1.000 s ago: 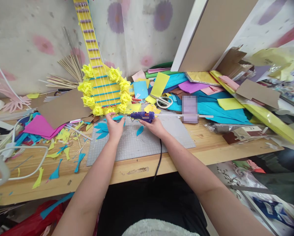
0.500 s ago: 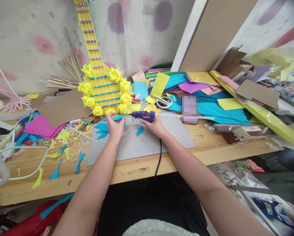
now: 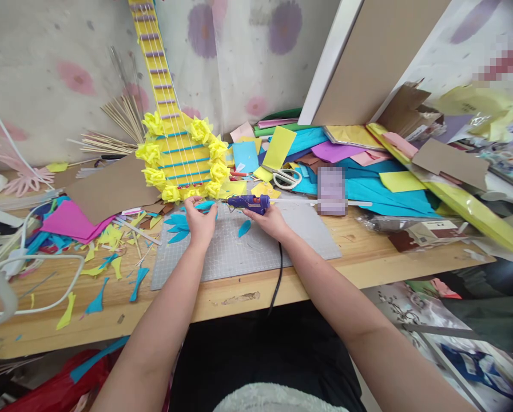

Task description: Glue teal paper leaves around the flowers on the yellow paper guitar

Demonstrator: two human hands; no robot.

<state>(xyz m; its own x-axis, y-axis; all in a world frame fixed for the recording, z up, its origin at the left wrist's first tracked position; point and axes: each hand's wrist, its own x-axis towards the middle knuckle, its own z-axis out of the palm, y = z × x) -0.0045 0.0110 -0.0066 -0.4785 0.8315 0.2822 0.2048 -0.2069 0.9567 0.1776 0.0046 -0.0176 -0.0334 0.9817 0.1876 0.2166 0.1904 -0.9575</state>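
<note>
My right hand point(image 3: 271, 220) grips a purple hot glue gun point(image 3: 248, 202), its nozzle pointing left and a long white glue stick point(image 3: 299, 201) sticking out behind. In my left hand point(image 3: 201, 219) a blue petal point(image 3: 205, 206) is pinched, close to the nozzle; whether the two touch I cannot tell. Several cut blue petals point(image 3: 178, 228) lie beside my left hand on the grey cutting mat point(image 3: 230, 258). A single blue petal point(image 3: 245, 228) rests on the mat below the glue gun. The gun's black cord point(image 3: 277, 280) runs down over the table edge.
A yellow guitar-shaped craft point(image 3: 183, 154) edged with yellow flowers leans on the wall behind the mat. White-handled scissors point(image 3: 287, 179) lie among coloured paper sheets point(image 3: 380, 194). Yellow and blue scraps point(image 3: 110, 237) and a white cable point(image 3: 46, 313) cover the left side of the wooden table.
Both hands are almost still. The glue gun and my right hand have shifted very slightly left; the petal stays pinched in my left hand.
</note>
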